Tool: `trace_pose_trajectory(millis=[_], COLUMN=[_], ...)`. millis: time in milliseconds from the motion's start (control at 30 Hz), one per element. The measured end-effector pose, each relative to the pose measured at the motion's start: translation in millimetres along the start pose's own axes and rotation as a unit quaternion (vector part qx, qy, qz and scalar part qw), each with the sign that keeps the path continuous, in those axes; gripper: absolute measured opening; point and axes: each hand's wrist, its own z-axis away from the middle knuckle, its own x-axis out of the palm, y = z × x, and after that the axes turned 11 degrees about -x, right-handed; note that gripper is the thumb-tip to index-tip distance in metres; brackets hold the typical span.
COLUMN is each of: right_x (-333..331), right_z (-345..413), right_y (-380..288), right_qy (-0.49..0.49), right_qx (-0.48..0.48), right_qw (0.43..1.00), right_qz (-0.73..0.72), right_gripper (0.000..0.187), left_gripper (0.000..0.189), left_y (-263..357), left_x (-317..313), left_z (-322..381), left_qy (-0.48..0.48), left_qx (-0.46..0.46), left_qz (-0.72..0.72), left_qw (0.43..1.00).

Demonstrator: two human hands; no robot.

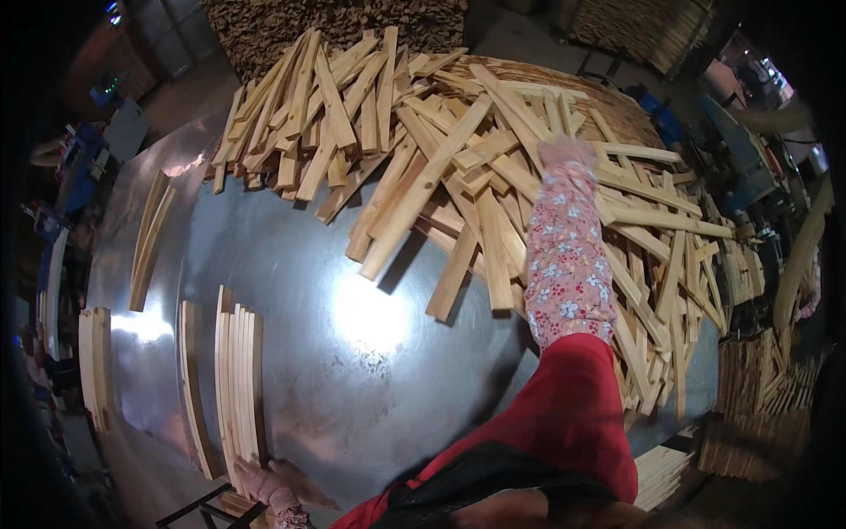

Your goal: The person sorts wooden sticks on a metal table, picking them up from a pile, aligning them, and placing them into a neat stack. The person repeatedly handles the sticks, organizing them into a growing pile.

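Observation:
A large heap of loose wooden strips (423, 159) lies across the far and right parts of a metal-topped table (317, 370). My right arm, in a floral sleeve cover, reaches over the heap; my right hand (567, 151) is blurred among the strips, and its grip cannot be made out. At the lower left, my left hand (261, 477) is at the near end of a row of strips standing side by side (239, 383); whether its fingers hold them is unclear. One separate strip (196, 390) lies just left of that row.
Farther left lie a pair of strips (151, 244) and a small bundle (96, 370). A black metal frame (210, 508) stands by the near left edge. Stacked wood (661, 473) sits low at the right. Beyond the table are large wood stacks (344, 26) and machinery (740, 159).

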Motion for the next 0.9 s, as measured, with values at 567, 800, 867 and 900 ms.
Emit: trace_pose_trajectory(millis=[567,800,867,900], right_x=[59,47,2,27], right_z=[170,255,231,188], right_y=[52,87,53,61], right_qy=[-0.020,-0.007,-0.047,0.018], right_qx=[-0.043,-0.029,-0.041,-0.073], right_qw=[0.986,0.950,0.888,0.912], right_qz=[-0.160,-0.312,-0.456,-0.402], right_gripper=[0.090,0.077,0.075,0.069], left_gripper=[0.055,0.035,0.044,0.047], left_y=[546,505,451,426], left_x=[-84,-92,-95,-83], left_z=[28,53,67,71], left_qy=[0.381,0.062,-0.072,-0.107], left_qx=[0.492,0.481,0.462,0.441], left_qz=[-0.015,0.137,0.225,0.259], left_qw=[0.782,0.864,0.855,0.853])
